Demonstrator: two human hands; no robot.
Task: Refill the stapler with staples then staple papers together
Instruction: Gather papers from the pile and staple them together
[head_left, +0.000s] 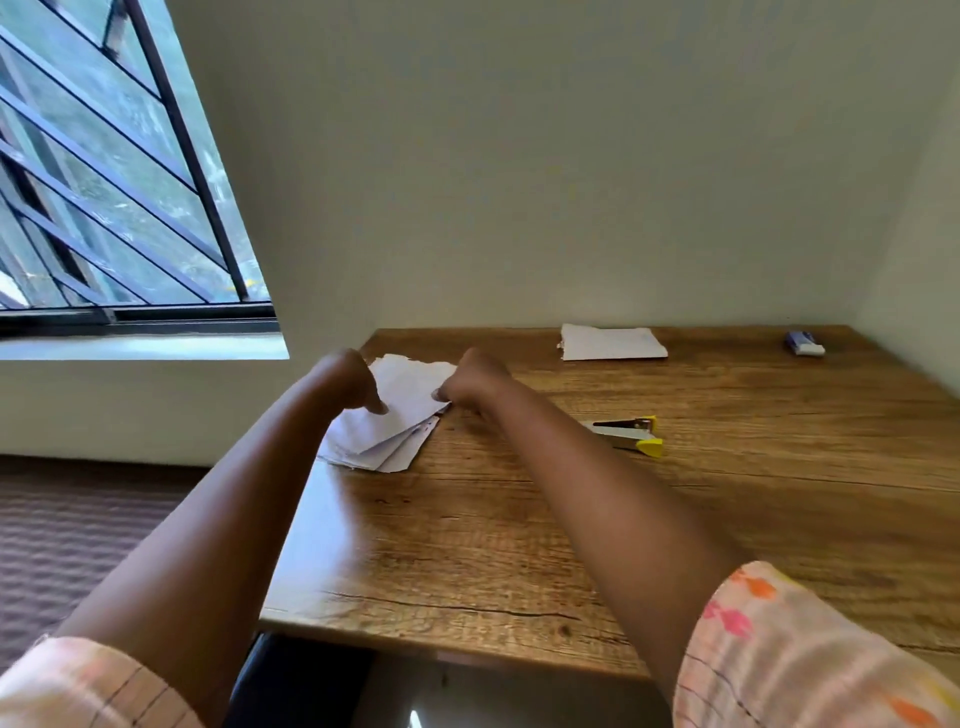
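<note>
A loose, fanned stack of white papers (395, 421) lies near the left edge of the wooden table (519, 519). My left hand (347, 379) reaches down on the stack's left side, fingertips touching the top sheet. My right hand (475, 379) pinches the stack's right corner with curled fingers. A silver stapler with yellow ends (631, 435) lies on the table to the right of my right forearm, untouched. A small blue and white staple box (804, 343) sits at the far right near the wall.
A second pile of white papers (612, 342) lies at the back of the table against the wall. A barred window (104, 182) is at the left. Carpeted floor (78, 519) runs beside the table's left edge.
</note>
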